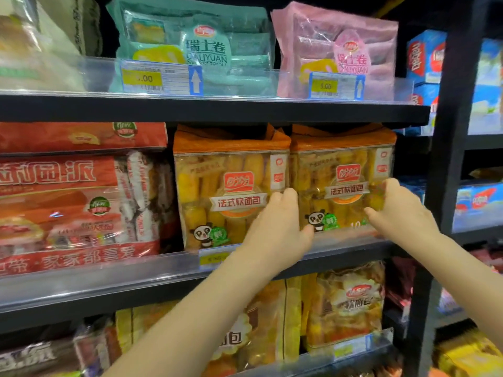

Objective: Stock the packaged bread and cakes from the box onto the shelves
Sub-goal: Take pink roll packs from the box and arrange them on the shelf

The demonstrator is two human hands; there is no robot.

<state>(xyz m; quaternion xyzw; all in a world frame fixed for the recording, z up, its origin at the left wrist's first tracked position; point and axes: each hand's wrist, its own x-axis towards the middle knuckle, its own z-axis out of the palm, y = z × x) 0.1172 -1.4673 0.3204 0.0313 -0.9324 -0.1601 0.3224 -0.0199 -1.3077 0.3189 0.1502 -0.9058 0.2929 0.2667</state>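
On the middle shelf, red cake packs sit leftmost, then an orange bread bag. The left hand and right hand grip a second orange bread bag by its sides, at the shelf's right end.

— What am I gripping here?
— My hands hold an orange bread bag: glossy clear plastic film, crinkled at the top.
— And the shelf?
— Matt black, looks like painted metal, with a smooth transparent plastic lip.
— Those price tags?
— Printed paper behind it.
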